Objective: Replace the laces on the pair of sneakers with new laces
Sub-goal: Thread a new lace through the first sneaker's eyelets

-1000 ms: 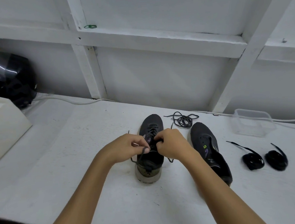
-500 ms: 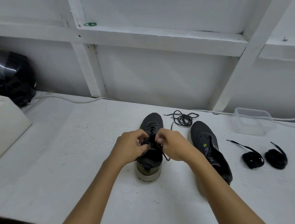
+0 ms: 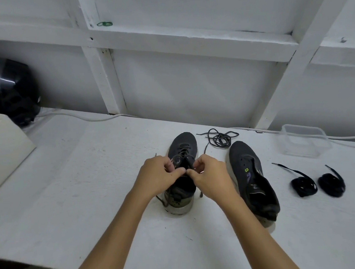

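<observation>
Head view, left hand [image 3: 158, 176], right hand [image 3: 211, 176] hiding sneaker [image 3: 181, 155] tongue

White table [image 3: 92, 194] carries: two dark sneakers, laced one [image 3: 181, 146] at centre, other [image 3: 247, 171] at 3 o'clock; loose lace [image 3: 220, 139] at 1 o'clock; two coiled black laces [image 3: 304, 186] [image 3: 331, 183] far 3 o'clock; clear container [image 3: 304, 141] at 2 o'clock.

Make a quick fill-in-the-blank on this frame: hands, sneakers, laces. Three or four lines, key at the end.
1. Both the left hand and the right hand work at the laces of the sneaker on the ____.
2. The right sneaker has ____ lace in its eyelets.
3. The number of coiled black lace bundles lying right of the sneakers is ____.
4. The loose lace pile lies on the table ____ the sneakers, toward the wall.

Missing words: left; no; two; behind
</observation>
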